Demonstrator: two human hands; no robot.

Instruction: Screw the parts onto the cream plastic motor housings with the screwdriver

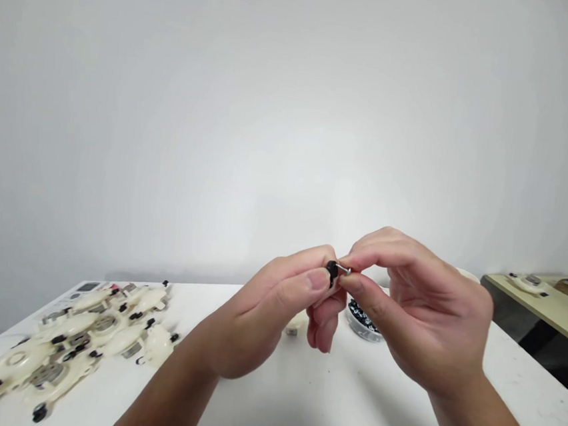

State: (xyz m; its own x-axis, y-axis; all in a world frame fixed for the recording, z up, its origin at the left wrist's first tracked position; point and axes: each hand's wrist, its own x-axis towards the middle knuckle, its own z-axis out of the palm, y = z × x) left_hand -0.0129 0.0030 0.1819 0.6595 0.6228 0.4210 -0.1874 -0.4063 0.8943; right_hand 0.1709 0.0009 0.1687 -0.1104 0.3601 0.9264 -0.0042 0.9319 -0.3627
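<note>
My left hand point(274, 312) and my right hand point(419, 313) meet in the air above a white table point(326, 398). Between my left thumb and forefinger is a small black plastic part point(332, 272). A short metal pin point(343, 268) sticks out of it to the right, and its far end reaches my right thumb and forefinger, which pinch close around it. The fingers hide part of the black piece, so its exact shape cannot be seen.
A heap of cream plastic parts with black and metal pieces point(70, 346) lies on the left of the table. A round clear tub of small black parts point(362, 321) and a small cream part point(294, 324) sit beyond my hands. A second table point(536, 304) stands at right.
</note>
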